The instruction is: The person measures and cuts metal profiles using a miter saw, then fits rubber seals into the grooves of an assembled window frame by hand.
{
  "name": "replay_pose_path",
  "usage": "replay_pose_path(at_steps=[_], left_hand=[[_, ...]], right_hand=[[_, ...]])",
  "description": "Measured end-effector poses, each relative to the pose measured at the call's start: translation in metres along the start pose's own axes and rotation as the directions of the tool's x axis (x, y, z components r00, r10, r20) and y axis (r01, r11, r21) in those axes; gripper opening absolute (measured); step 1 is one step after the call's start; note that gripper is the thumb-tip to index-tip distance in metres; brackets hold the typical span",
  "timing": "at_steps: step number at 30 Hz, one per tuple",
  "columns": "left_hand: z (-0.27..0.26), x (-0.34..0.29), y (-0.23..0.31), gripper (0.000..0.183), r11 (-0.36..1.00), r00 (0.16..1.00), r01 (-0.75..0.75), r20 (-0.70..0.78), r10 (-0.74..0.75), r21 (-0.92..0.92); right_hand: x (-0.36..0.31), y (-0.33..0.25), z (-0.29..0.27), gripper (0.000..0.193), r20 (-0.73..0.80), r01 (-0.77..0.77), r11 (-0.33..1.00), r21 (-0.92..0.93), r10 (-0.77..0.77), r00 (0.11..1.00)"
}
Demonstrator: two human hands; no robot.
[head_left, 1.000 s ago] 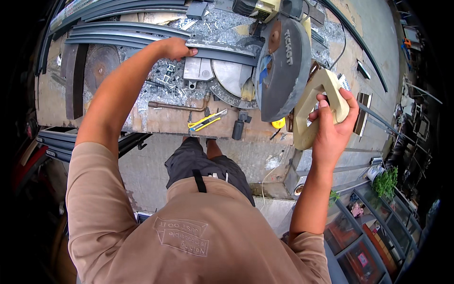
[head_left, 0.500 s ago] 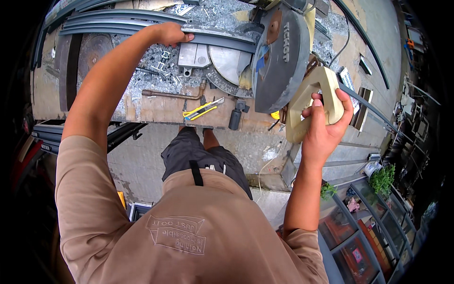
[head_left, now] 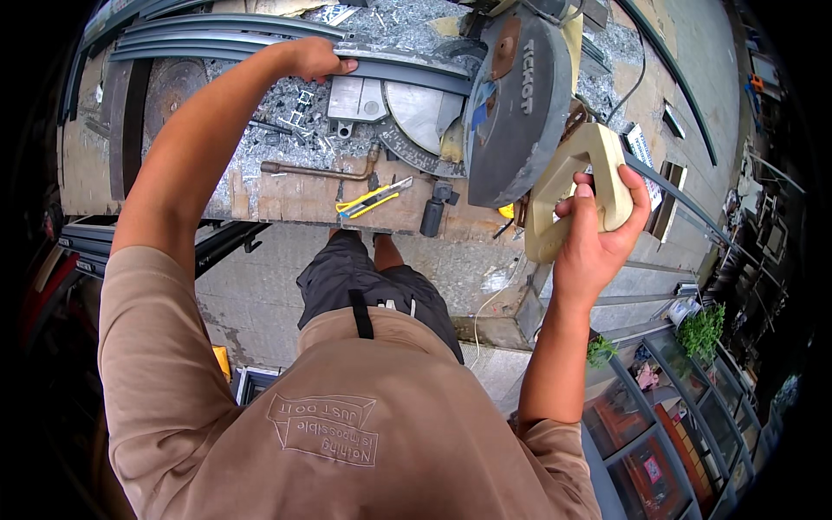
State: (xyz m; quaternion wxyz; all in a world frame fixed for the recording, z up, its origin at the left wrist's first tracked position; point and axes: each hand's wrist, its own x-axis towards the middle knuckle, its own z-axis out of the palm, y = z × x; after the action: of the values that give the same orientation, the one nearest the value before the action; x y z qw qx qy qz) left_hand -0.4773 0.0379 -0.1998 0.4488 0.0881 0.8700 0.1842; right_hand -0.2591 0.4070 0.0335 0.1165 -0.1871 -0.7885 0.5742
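Observation:
My left hand (head_left: 317, 61) is closed on a long grey metal profile (head_left: 412, 76), which lies across the bed of a chop saw. The profile's right end passes behind the saw's large dark grey blade guard (head_left: 520, 121). To the right, my right hand (head_left: 596, 243) grips the cream-coloured loop saw handle (head_left: 546, 204), with fingers through its opening. Whether a trigger is pressed inside the loop is hidden. Below the profile shows the saw's metal base (head_left: 357, 100) with its round turntable (head_left: 422, 117). The blade is mostly hidden by the guard.
Along the bench's near edge lie a yellow utility knife (head_left: 374, 198), an L-shaped socket wrench (head_left: 316, 173) and a black cylindrical part (head_left: 432, 212). Metal chips and small offcuts (head_left: 299, 108) cover the benchtop. More profiles (head_left: 217, 26) lie at the far left. A dark cable (head_left: 633, 82) hangs behind the saw.
Almost nothing differs. The whole view has shifted very slightly, and both hands keep the same grips on the profile and the saw handle.

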Motion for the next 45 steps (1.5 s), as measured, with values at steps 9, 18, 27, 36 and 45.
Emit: replay_pose_path(at_steps=[9, 18, 27, 36, 45], left_hand=[[-0.001, 0.000, -0.001, 0.081, 0.999, 1.000, -0.021, -0.001, 0.021, 0.031], [-0.003, 0.004, -0.001, 0.076, 1.000, 0.998, 0.017, 0.056, -0.017, 0.001], [-0.009, -0.007, 0.011, 0.077, 0.998, 0.997, 0.052, 0.060, -0.050, -0.037], [-0.003, 0.000, 0.002, 0.082, 1.000, 1.000, -0.022, 0.005, 0.021, 0.019], [-0.011, -0.008, 0.013, 0.079, 0.999, 0.997, 0.018, 0.068, -0.021, 0.032]], right_hand=[[0.010, -0.014, -0.002, 0.047, 0.027, -0.066, 0.997, -0.039, 0.067, 0.997], [0.021, -0.027, -0.004, 0.046, 0.026, -0.049, 0.996, -0.071, 0.051, 0.998], [0.011, -0.013, -0.004, 0.045, -0.011, -0.036, 0.996, -0.080, 0.036, 0.999], [0.006, -0.006, -0.004, 0.046, -0.025, -0.032, 0.995, -0.094, 0.029, 0.999], [0.004, -0.001, -0.004, 0.047, -0.029, -0.031, 0.996, -0.082, 0.029, 0.999]])
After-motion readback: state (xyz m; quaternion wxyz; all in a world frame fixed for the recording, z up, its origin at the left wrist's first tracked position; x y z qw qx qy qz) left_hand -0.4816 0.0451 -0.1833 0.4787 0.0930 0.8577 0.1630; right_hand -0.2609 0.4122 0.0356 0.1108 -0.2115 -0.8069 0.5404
